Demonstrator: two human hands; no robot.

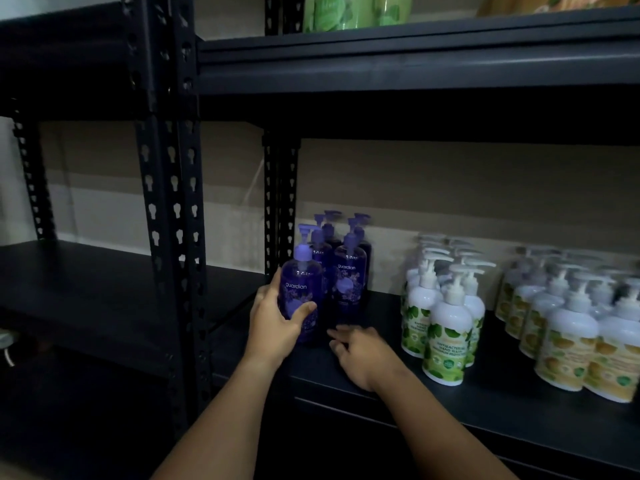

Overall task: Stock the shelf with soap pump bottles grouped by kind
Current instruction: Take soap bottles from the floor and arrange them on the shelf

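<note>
My left hand [273, 320] grips a purple soap pump bottle [300, 282] standing upright on the black shelf [381, 375], at the front left of a group of several purple bottles [348, 271]. My right hand [360, 355] rests on the shelf just right of that bottle, fingers relaxed and holding nothing. To the right stand several white bottles with green labels [446, 334], and further right several white bottles with yellow labels [571, 341].
Black perforated uprights [176, 237] divide this bay from a bare shelf [86, 289] on the left. The shelf board above [415, 67] carries green packs [346, 12]. A beige wall [450, 188] lies behind the bottles.
</note>
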